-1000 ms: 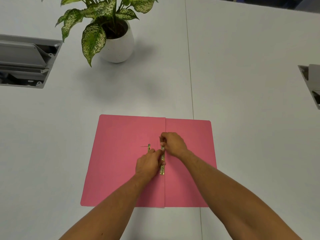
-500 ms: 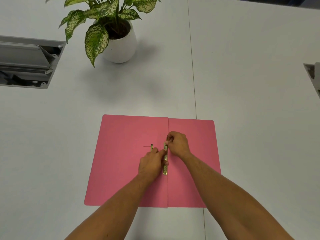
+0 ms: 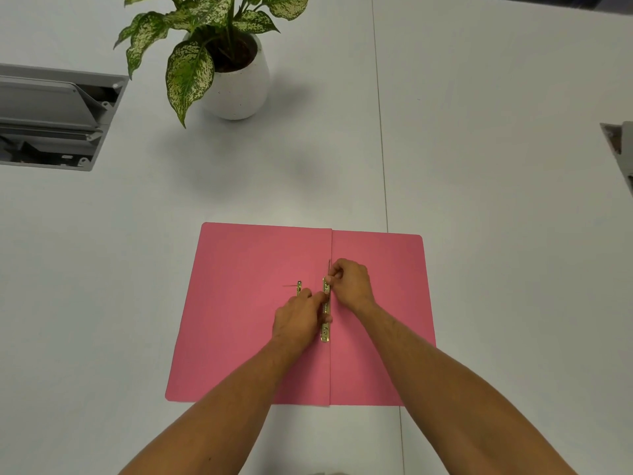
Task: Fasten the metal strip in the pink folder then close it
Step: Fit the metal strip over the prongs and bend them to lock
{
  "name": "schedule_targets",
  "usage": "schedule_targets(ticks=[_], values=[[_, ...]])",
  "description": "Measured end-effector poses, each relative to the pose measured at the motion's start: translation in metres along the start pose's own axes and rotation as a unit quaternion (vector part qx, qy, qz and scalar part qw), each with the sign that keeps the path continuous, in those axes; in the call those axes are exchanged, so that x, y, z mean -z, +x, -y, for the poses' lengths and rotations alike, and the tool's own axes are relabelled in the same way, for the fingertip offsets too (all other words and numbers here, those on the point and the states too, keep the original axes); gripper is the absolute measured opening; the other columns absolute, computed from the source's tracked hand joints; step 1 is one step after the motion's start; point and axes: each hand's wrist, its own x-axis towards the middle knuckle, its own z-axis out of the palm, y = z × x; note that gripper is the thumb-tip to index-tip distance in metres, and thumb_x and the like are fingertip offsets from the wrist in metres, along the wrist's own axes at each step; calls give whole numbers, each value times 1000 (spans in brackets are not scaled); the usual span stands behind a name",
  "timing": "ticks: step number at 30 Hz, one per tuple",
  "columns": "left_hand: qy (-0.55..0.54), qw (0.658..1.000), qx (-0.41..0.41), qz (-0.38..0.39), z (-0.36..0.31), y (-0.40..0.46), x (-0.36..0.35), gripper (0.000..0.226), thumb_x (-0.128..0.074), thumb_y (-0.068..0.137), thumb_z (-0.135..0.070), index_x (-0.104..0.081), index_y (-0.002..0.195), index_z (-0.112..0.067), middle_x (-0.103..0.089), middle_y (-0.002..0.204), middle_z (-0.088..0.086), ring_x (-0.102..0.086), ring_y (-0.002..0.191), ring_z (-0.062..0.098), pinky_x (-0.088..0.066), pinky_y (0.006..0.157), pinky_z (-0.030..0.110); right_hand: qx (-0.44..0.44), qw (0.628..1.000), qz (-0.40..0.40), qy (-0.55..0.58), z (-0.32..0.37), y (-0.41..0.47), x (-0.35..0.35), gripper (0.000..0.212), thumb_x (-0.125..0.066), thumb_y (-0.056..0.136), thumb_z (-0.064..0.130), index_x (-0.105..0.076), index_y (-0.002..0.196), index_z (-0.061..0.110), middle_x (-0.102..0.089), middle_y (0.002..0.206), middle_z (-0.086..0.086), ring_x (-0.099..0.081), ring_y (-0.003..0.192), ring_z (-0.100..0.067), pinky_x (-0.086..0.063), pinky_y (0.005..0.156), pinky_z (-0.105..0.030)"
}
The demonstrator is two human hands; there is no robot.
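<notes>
Watching remotely, I saw the metal strip (image 3: 326, 310) running along the pink folder (image 3: 246, 313) spine, right hand (image 3: 349, 286) pinching its far end, left hand (image 3: 298, 318) pressing mid-strip.

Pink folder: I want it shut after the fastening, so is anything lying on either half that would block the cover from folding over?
Only the hands: left hand and right hand rest at the metal strip along the pink folder spine.
</notes>
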Motion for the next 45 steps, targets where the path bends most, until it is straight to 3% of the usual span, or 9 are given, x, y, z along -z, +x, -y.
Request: schedule_targets(ticks=[5,7,10,19,24,28,36,41,45], values=[[-2,1000,0,3,1,1,0,32,-56,87,-46,-55,112,-27,-55,96,2,-58,88,25,-39,62,36,61,998,5,-10,-13,-22,-4,29,-60,84,-3,-68,109,10,-64,99,-8,-60,85,-19,-53,82,-31],[-3,1000,0,2,0,1,0,31,-56,88,-46,-55,112,-27,-55,95,3,-59,88,25,-39,63,35,81,997,16,-8,-19,-32,-5,36,-57,87,-2,-63,120,11,-60,102,-8,-56,87,-15,-49,82,-23],[6,1000,2,-5,0,-1,-1,30,-52,90,-41,-55,117,-29,-56,98,5,-60,92,28,-39,65,36,103,994,39,-15,-28,-48,-8,46,-55,86,-4,-56,129,12,-52,96,-5,-48,81,-10,-40,72,-5],[-14,999,9,47,3,-1,3,37,-62,83,-46,-58,119,-39,-70,93,0,-66,89,29,-53,72,38,116,989,58,-73,-35,-65,-11,51,-59,86,3,-49,135,10,-50,106,-14,-46,100,-25,-41,86,-28],[-85,992,16,94,8,-4,9,46,-68,81,-38,-57,126,-39,-64,80,0,-64,87,28,-45,68,31,117,985,84,-97,-31,-65,-8,49,-66,84,15,-53,130,12,-47,105,-13,-44,99,-25,-39,82,-26],[-131,984,33,114,7,-11,12,49,-71,79,-32,-59,127,-35,-63,72,1,-66,86,28,-49,74,34,110,985,82,-106,-27,-66,-8,46,-72,80,21,-57,121,11,-38,97,-3,-38,91,-19,-38,76,-27],[-157,981,37,109,-1,-30,6,73,-67,74,-11,-43,140,-33,-66,71,5,-68,78,29,-57,78,41,102,983,86,-130,-24,-68,-9,59,-78,74,19,-53,127,9,-47,113,-13,-44,105,-28,-46,90,-37],[-175,981,49,71,1,-40,3,67,-65,74,-14,-45,136,-30,-67,71,5,-67,78,32,-56,79,43,106,980,80,-146,-23,-71,-10,61,-78,75,20,-50,128,8,-47,113,-14,-44,106,-29,-45,87,-38],[-197,974,99,49,3,-42,3,45,-71,71,-15,-53,113,-17,-69,85,13,-65,77,30,-54,71,38,105,977,79,-168,-22,-72,-11,66,-77,76,20,-45,133,6,-47,118,-16,-44,109,-31,-46,90,-41]])
